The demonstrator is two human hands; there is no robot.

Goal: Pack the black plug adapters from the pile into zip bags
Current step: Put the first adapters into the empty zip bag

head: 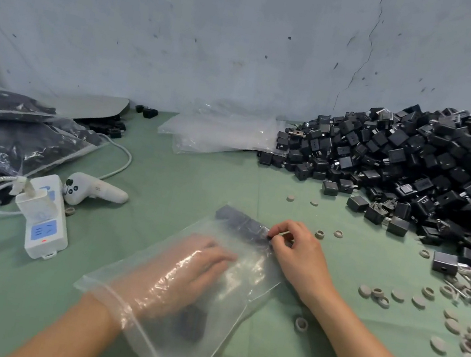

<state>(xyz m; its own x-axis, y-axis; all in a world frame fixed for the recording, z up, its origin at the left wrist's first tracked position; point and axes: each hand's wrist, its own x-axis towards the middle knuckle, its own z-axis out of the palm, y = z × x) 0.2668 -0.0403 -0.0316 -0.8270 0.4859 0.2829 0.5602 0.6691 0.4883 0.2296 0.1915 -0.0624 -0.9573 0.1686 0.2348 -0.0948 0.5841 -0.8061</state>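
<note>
Where bag (244, 285) blurs, adapters (241, 219) seem black.

I can read nothing: the blue markings on the white power strip (44, 221) at near left, and any print on the black plug adapters (416, 171) at right, are too blurred.

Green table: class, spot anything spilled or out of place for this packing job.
Grey rings and discs lie scattered loose on the table's right side, below the adapter pile. A white controller sits left, unrelated to packing.
</note>
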